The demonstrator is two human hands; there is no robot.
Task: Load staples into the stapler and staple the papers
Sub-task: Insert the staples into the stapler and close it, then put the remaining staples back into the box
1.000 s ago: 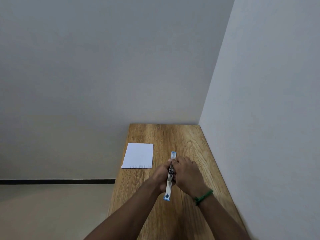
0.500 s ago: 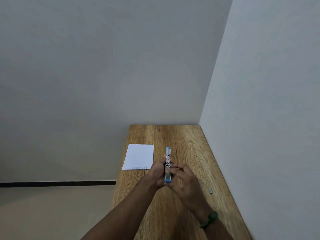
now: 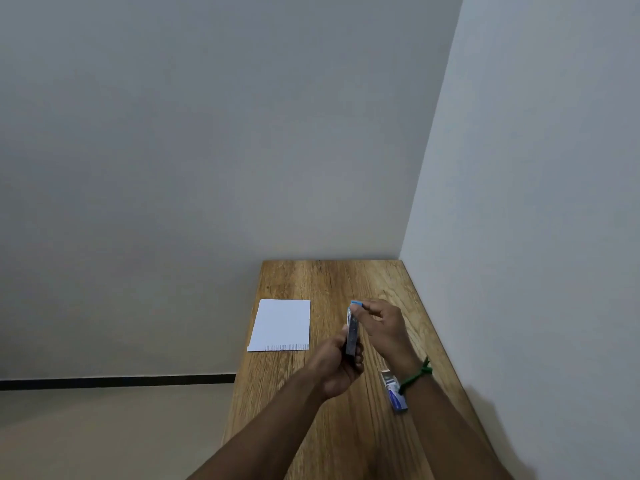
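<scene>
Stapler (image 3: 352, 332) was gripped by both the left hand (image 3: 337, 367) and right hand (image 3: 382, 329) above the table (image 3: 346, 427); papers (image 3: 282, 325) lay left, a small box (image 3: 394, 393) beneath the right wrist.

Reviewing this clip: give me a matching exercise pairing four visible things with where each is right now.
Things:
1. stapler
2. papers
3. staple box
4. green band

Places:
A. flat on the table's left edge
B. around the right wrist
C. held above the table in both hands
D. on the table, partly under the right forearm

Pairs: 1-C, 2-A, 3-D, 4-B
</scene>
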